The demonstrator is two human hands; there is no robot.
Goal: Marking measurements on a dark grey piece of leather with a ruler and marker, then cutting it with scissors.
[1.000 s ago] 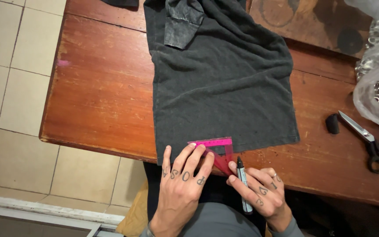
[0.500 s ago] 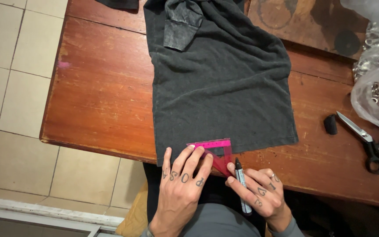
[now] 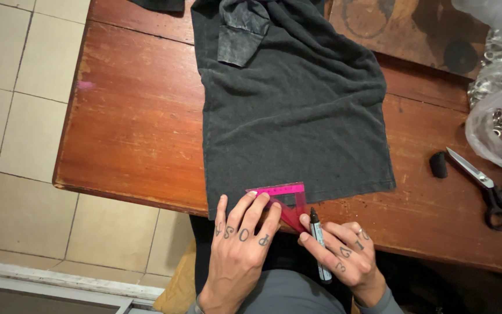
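A dark grey T-shirt lies spread on a reddish wooden table, its hem at the near edge. A pink see-through set square rests on that hem. My left hand presses flat on the set square with fingers spread. My right hand grips a black-tipped marker, whose tip touches the set square's right edge at the table's near edge.
Black-handled scissors and a small black cap lie at the right. A clear plastic bag with metal rings sits at the far right. A brown board lies behind. Beige floor tiles are at the left.
The marker tip has crept slightly left and down against the set square's edge. My left hand stays pressed in place.
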